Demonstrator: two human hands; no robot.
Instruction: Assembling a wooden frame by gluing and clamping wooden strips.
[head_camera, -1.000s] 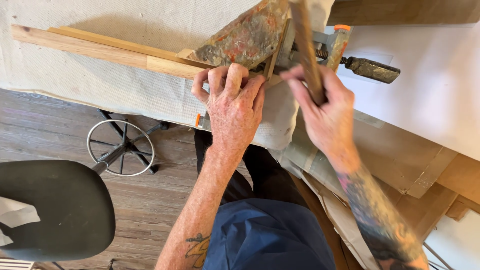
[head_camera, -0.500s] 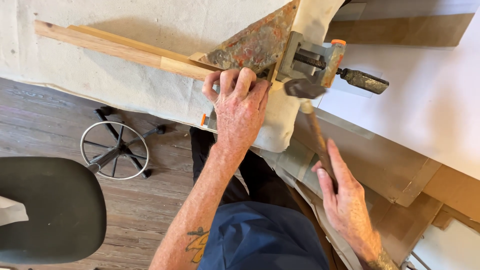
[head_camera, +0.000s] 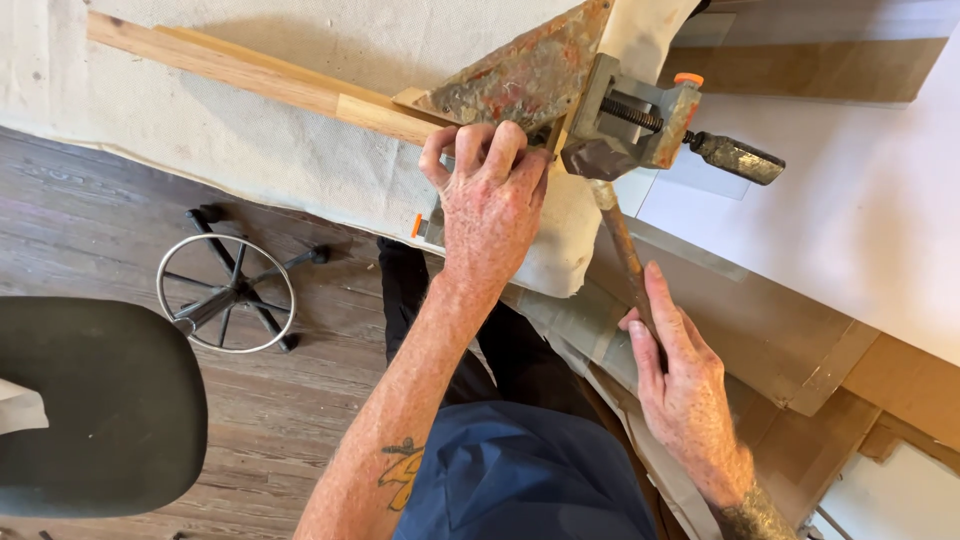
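Worktop (head_camera: 250, 150), covered with a pale canvas cloth, fills the upper frame; a second white surface (head_camera: 880, 230) lies at 3 o'clock, and a black stool seat (head_camera: 90, 410) with its ring base (head_camera: 226, 292) stands on the wood floor at 8 o'clock. Long wooden strip (head_camera: 260, 78) runs from 10 o'clock toward centre, where it meets a rusted triangular plate (head_camera: 520, 75). Corner clamp (head_camera: 640, 120), grey metal with a threaded screw and an orange cap, sits at 1 o'clock of centre, its dark handle pointing to 3 o'clock. Left hand (head_camera: 490, 205) presses down at the joint, fingers curled over the strip's end and the plate's edge, directly beside the clamp. Right hand (head_camera: 680, 385), at 5 o'clock, is closed around the lower end of the hammer (head_camera: 620, 235); the hammer head rests against the clamp's lower face. Hazards, as a judgement: the left fingers lie just beside the head, so a glancing blow could land on them; a blow struck off-axis could shift the strip out of the joint; the low grip on the handle reduces control, and the cloth may let the assembly slide.
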